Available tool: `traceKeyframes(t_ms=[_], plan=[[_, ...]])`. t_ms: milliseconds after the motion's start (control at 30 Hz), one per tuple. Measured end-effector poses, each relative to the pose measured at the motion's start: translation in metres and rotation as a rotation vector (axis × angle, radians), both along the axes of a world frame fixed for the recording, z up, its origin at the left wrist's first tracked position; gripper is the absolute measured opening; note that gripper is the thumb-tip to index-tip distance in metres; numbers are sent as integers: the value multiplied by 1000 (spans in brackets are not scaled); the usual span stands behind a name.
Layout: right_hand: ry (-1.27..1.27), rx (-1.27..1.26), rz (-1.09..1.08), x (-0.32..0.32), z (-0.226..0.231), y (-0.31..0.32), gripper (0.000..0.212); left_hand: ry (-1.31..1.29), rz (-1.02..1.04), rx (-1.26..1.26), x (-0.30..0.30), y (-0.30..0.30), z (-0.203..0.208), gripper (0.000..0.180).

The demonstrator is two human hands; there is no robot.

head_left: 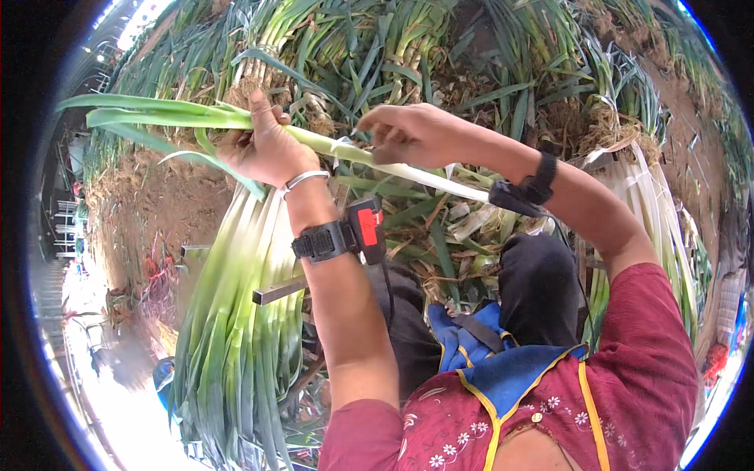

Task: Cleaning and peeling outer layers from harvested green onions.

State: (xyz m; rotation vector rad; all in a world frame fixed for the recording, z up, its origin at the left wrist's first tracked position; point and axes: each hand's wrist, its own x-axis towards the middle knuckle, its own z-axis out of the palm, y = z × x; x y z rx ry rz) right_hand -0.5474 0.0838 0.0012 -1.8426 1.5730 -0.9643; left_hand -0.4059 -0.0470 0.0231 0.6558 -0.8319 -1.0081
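Note:
A long leek (455,183) slants across in front of me, green leaves to the left and bare white stalk to the right. My left hand (271,145) is closed round it where the leaves meet the stalk. A small loose strip of skin sticks up from the stalk between my hands. Just above the stalk, my right hand (412,135) has loosely bent fingers, apart from each other, with nothing visible in them. Whether it touches the stalk is unclear. The white end passes behind the black device (514,196) on my right wrist.
Below my left hand, a heap of leeks (236,314) hangs leaves down beside a metal bar (279,290). More leeks (652,204) lie at the right. Rooted leek bundles (400,47) fill the far side. Leaf scraps (440,228) litter the ground before my knees.

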Motion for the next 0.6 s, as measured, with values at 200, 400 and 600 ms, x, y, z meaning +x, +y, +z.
traceKeyframes(t_ms=[200, 400, 600], plan=[[33, -124, -88, 18, -10, -24, 32, -13, -16, 4, -8, 11, 3, 43], [-505, 133, -131, 16, 5, -5, 20, -2, -33, 14, 1, 5, -2, 47], [-335, 124, -166, 21, -3, -20, 19, 14, -52, 0, -2, 10, 2, 48]])
